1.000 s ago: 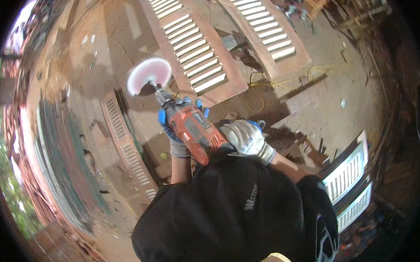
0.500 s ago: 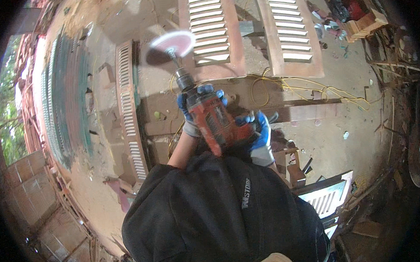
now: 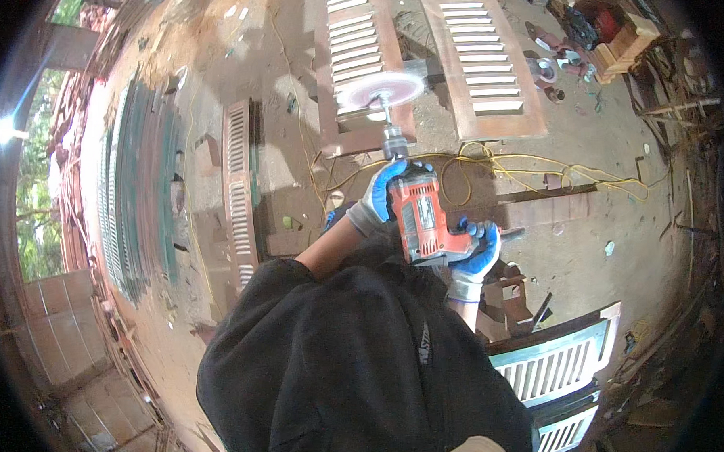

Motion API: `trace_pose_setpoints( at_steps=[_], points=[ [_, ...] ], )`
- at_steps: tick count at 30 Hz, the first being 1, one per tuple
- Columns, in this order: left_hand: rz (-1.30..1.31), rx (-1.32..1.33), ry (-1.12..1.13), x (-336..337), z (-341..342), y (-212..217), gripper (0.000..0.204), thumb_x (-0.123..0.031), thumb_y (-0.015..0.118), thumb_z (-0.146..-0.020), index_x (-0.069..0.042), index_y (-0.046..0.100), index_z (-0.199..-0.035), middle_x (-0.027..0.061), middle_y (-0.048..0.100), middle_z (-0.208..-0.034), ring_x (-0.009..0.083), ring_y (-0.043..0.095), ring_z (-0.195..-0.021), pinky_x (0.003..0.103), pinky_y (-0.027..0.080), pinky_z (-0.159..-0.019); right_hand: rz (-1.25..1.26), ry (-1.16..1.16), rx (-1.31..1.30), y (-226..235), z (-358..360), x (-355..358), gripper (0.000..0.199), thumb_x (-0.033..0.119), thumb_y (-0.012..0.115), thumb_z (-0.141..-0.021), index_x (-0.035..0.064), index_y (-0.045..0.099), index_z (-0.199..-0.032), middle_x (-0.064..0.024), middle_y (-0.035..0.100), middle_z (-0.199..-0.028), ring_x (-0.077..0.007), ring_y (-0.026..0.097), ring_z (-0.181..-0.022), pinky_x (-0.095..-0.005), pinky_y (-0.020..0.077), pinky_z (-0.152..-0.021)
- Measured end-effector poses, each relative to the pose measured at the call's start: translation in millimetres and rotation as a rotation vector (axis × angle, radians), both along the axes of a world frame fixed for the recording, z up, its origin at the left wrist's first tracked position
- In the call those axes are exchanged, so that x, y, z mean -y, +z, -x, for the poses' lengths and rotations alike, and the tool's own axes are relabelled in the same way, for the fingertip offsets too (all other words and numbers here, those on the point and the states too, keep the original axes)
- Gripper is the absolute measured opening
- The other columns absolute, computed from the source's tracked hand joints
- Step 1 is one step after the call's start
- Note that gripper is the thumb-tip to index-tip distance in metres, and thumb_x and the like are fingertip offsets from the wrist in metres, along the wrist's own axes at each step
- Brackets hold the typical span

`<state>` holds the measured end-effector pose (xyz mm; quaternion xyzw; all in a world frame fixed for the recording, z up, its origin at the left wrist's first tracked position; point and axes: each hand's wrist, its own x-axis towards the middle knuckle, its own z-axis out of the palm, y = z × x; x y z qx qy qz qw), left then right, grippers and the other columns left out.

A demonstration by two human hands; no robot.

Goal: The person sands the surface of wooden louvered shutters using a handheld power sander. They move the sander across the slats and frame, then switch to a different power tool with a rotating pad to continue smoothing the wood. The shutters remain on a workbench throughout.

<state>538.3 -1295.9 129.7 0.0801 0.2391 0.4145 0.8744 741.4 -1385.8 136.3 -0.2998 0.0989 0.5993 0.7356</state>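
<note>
A red and black power drill (image 3: 425,223) is held out before me, its chuck pointing away. A round sanding disc (image 3: 382,90), blurred at the rim, sits on a shaft in the chuck. My left hand (image 3: 383,194), in a blue and grey glove, wraps the drill's front just behind the chuck. My right hand (image 3: 480,257), gloved alike, closes round the handle at the back right. Beyond the disc lies a brown louvred shutter (image 3: 330,106); the disc overlaps its near end in view, and I cannot tell if they touch. Another louvred shutter (image 3: 503,128) lies to its right.
A yellow cord (image 3: 529,170) loops over the ground on the right. Left of me stand a narrow louvred panel (image 3: 239,179) and a stack of greenish shutters (image 3: 134,195). Pale blue shutters (image 3: 558,363) are near right. A wooden box (image 3: 629,49) stands far right.
Both hands have carried the drill to the right, and it has swung from leaning left to pointing nearly straight ahead. The disc now appears over the left shutter's near end.
</note>
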Motion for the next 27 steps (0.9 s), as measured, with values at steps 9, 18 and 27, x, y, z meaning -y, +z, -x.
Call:
trace_pose_setpoints(
  at_steps=[9, 18, 27],
  points=[
    [0.130, -0.090, -0.143, 1.5, 6.6, -8.1, 0.033, -0.027, 0.058, -0.092, -0.001, 0.061, -0.111, 0.0153, 0.067, -0.104, 0.0276, 0.066, -0.094, 0.043, 0.052, -0.089, -0.055, -0.041, 0.367, -22.6, 6.1, 23.8, 0.022, 0.023, 0.056, -0.094, 0.0073, 0.051, -0.079, -0.0032, 0.050, -0.073, -0.0194, 0.052, -0.071, -0.0506, 0.0463, -0.088],
    [-0.267, -0.584, 0.010, -9.0, 45.7, -48.3, 0.027, -0.020, 0.063, -0.089, -0.007, 0.063, -0.113, 0.0064, 0.068, -0.104, 0.0162, 0.064, -0.099, 0.034, 0.050, -0.090, -0.142, 0.072, 0.289, -35.2, 37.7, 4.3, 0.044, 0.052, 0.056, -0.089, 0.0089, 0.058, -0.096, -0.0034, 0.058, -0.084, -0.0237, 0.056, -0.084, -0.0554, 0.0387, -0.099],
    [-0.325, -0.562, 0.085, -47.6, 143.9, -137.7, 0.022, -0.024, 0.062, -0.090, -0.007, 0.062, -0.105, 0.0082, 0.069, -0.090, 0.0190, 0.068, -0.083, 0.033, 0.056, -0.078, -0.070, 0.140, 0.154, -94.4, 132.8, -41.8, 0.030, 0.033, 0.051, -0.095, 0.0104, 0.053, -0.075, -0.0030, 0.052, -0.070, -0.0220, 0.051, -0.071, -0.0464, 0.0425, -0.088]
  ],
)
